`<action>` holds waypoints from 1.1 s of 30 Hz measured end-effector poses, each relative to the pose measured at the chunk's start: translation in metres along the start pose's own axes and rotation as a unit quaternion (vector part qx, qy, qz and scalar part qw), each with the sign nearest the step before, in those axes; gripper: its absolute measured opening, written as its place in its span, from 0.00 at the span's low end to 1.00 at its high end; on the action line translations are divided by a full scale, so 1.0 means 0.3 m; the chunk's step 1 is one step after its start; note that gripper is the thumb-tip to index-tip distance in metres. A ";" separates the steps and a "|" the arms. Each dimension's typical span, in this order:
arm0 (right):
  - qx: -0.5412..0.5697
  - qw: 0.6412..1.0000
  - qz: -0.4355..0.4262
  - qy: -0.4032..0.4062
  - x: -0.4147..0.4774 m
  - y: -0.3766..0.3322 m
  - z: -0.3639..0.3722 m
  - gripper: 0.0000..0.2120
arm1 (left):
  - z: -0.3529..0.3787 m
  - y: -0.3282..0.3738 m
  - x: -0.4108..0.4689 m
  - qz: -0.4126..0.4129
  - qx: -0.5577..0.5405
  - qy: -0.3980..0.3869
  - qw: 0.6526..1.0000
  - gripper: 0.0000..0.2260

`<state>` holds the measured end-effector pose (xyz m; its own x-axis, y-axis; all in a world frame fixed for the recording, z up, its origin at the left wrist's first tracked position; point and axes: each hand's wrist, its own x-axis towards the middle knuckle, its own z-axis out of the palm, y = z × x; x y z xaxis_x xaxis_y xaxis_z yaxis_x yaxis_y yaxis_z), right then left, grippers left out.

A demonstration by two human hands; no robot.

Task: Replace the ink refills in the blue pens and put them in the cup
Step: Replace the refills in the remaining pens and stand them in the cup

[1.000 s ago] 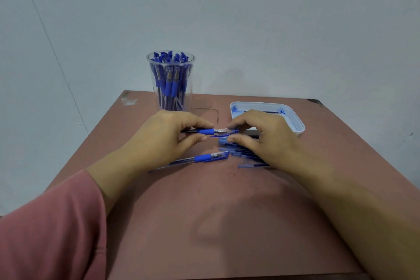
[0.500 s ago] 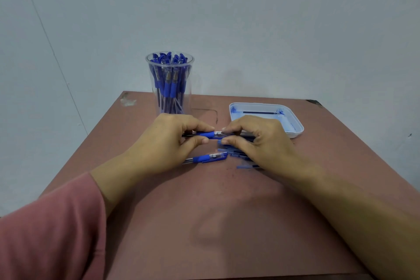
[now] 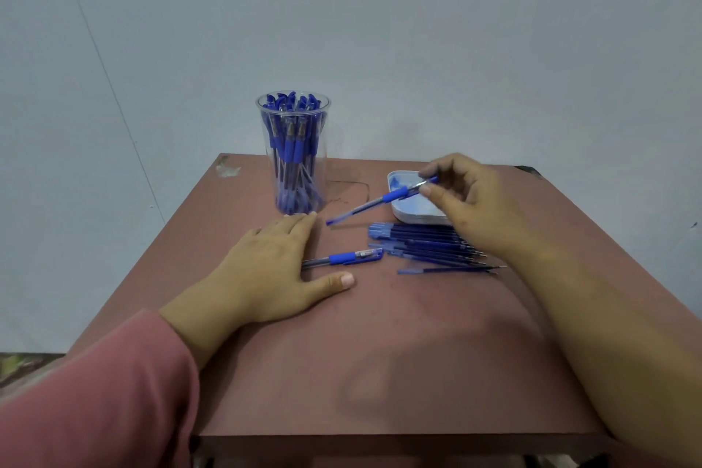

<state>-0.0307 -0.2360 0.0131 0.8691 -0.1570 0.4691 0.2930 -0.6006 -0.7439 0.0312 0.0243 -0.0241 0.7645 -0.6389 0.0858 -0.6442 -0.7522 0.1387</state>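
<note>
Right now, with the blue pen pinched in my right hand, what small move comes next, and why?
Probably swing the blue plastic pen leftward over the clear plastic cup and drop it in. It looks fully assembled, your right hand pinches it at the tip end, and the cup already holds similar pens.

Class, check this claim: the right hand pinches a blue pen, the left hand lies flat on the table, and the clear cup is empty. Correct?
Not quite: in the head view the clear cup is packed with blue pens, not empty. The rest stands: the right hand pinches a blue pen and the left hand lies flat on the table.
</note>
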 end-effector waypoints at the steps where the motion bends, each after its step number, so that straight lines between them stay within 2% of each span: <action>1: 0.016 1.000 -0.004 0.017 0.008 -0.011 -0.011 0.10 | 0.005 -0.001 -0.007 0.002 0.007 -0.007 1.000 0.53; 8: 0.127 0.981 -0.048 0.138 0.126 -0.138 -0.055 0.08 | 0.018 0.002 -0.027 0.008 0.022 -0.017 1.000 0.49; 13: 0.131 0.969 -0.090 0.191 0.248 -0.229 -0.033 0.06 | 0.024 0.005 -0.024 0.005 0.025 -0.008 1.000 0.49; 18: 0.099 0.974 -0.110 0.169 0.344 -0.281 0.029 0.10 | 0.014 0.011 -0.026 0.002 0.021 -0.013 1.000 0.46; 22: 0.074 0.980 -0.127 0.132 0.403 -0.288 0.082 0.07 | 0.004 0.013 -0.026 0.002 0.022 -0.020 1.000 0.46; 26: 0.061 0.986 -0.134 0.073 0.431 -0.285 0.147 0.07 | -0.001 0.009 -0.023 0.003 0.023 -0.026 0.999 0.45; 30: 0.052 0.987 -0.147 0.048 0.456 -0.302 0.176 0.07 | -0.004 0.007 -0.020 0.004 0.025 -0.031 0.999 0.44; 33: -0.004 0.987 -0.158 0.007 0.469 -0.321 0.193 0.07 | -0.002 0.006 -0.020 0.004 0.025 -0.032 0.999 0.44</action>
<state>0.0864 -0.1548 0.1232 0.7286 0.0280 0.6844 0.5460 -0.6270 -0.5556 0.0254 0.0268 -0.0239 0.7573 -0.6526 0.0232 -0.6517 -0.7531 0.0896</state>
